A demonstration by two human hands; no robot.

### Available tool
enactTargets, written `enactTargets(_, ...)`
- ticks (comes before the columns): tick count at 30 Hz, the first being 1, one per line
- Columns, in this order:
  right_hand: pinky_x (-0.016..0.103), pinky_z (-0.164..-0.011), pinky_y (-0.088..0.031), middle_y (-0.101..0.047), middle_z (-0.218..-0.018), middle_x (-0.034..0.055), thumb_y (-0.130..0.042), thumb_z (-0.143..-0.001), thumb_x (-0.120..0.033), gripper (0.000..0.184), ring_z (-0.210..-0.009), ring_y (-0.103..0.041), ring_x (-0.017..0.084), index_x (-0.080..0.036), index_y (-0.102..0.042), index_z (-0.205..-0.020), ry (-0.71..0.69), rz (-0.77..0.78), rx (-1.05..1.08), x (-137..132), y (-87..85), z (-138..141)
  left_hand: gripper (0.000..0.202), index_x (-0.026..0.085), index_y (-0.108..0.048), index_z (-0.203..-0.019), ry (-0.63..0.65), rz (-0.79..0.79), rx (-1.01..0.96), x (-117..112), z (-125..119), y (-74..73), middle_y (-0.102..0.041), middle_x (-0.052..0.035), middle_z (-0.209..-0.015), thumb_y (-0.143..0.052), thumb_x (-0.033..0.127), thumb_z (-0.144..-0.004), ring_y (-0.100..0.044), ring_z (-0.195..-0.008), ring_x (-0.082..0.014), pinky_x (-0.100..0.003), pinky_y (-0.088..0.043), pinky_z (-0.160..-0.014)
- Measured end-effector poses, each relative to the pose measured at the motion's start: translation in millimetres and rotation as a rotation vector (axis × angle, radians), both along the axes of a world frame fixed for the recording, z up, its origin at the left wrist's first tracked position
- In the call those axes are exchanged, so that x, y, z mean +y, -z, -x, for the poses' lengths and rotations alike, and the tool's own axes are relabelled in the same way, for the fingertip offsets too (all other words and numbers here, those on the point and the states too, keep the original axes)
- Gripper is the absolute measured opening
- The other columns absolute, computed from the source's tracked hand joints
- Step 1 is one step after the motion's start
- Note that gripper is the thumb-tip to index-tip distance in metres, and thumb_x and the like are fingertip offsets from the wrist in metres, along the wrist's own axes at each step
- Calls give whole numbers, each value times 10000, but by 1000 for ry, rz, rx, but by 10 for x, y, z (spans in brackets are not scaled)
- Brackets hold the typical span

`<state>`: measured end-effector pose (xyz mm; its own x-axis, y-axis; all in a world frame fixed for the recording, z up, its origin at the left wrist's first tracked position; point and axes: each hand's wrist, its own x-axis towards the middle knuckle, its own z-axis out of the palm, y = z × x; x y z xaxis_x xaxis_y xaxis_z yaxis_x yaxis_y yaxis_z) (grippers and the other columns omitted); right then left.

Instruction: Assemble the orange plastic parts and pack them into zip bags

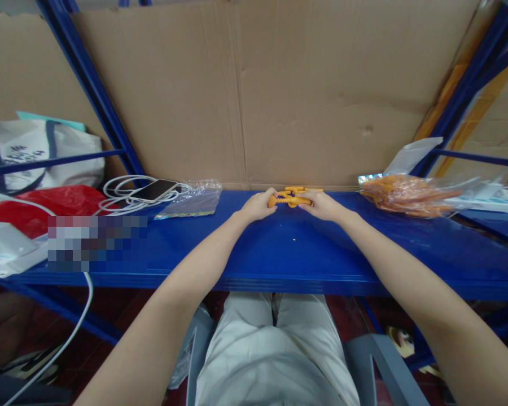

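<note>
At the far side of the blue shelf, my left hand (259, 206) grips the rounded left end of an orange plastic piece (293, 201). This piece has a ribbed, screw-like stretch and a small disc-shaped part. My right hand (325, 207) closes its fingers on the piece's right end. Just behind lie more orange plastic parts (294, 189), close to the right fingertips. Whether those parts are joined to the held piece I cannot tell. The fingers partly hide both ends.
A clear bag of orange parts (402, 194) lies to the right. On the left are a flat clear plastic bag (192, 200), a phone (156, 190) on coiled white cable, a red bag (68, 203) and a white power strip (14, 248). Cardboard (300, 96) walls the back.
</note>
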<state>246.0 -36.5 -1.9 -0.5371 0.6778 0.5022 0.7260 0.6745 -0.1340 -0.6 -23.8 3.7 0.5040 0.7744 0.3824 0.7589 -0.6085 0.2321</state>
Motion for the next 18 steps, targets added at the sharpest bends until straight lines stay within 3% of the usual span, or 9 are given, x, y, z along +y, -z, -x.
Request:
enactTargets(3, 446, -1012, -502, -697, -1235, 151, -561, -915, -212, 334, -1165, -646, 272, -150, -695, -1215, -10, -4, -12, 30, 18, -13, 354, 208, -533, -1165, 6, -12, 2, 32, 5, 20, -693, -36, -891, -636, 237, -828, -667, -841, -202, -302, -487, -771)
enactTargets(12, 492, -995, -517, -687, -1231, 133, -625, -870, -239, 347, -1145, -649, 287, -201, -669, -1211, -11, -20, 120, 94, 85, -18, 370, 206, -539, -1131, 11, -7, -37, 98, 32, 57, -674, -20, -823, -688, 227, -793, -649, -771, -191, -279, -459, -699)
enactTargets(18, 428, -812, -603, -653, -1242, 153, -735, -767, -227, 473, -890, -713, 206, -179, -549, -1199, -66, 220, 365, 115, 106, -42, 359, 210, -544, -1117, -39, 2, -22, 114, 56, 56, -676, -20, -827, -696, 219, -791, -648, -770, -190, -277, -458, -698)
